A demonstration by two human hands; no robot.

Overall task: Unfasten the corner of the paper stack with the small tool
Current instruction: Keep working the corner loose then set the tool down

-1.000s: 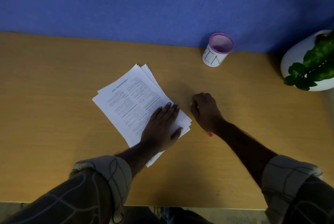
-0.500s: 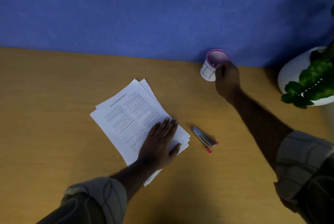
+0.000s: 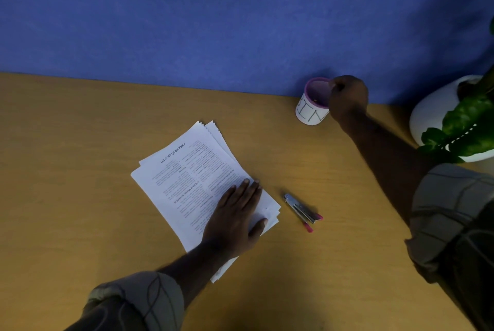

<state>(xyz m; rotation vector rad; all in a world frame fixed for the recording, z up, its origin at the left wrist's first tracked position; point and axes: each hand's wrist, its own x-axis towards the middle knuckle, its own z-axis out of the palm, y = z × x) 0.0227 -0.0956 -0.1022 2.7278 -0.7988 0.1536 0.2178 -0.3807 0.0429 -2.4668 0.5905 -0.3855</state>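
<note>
One cup [image 3: 312, 106] by right hand [image 3: 347, 98], plant [image 3: 465, 127] beside, tool [image 3: 302, 209] near papers [image 3: 187, 183]

tool [image 3: 302, 210] right of paper stack [image 3: 192, 178]

Flat tan wood-grain desk [image 3: 80, 210] ran w/ its far edge against a matte blue fabric partition wall [image 3: 187, 15]. Light was dim; soft shadows darkened the wall's right side.
</note>
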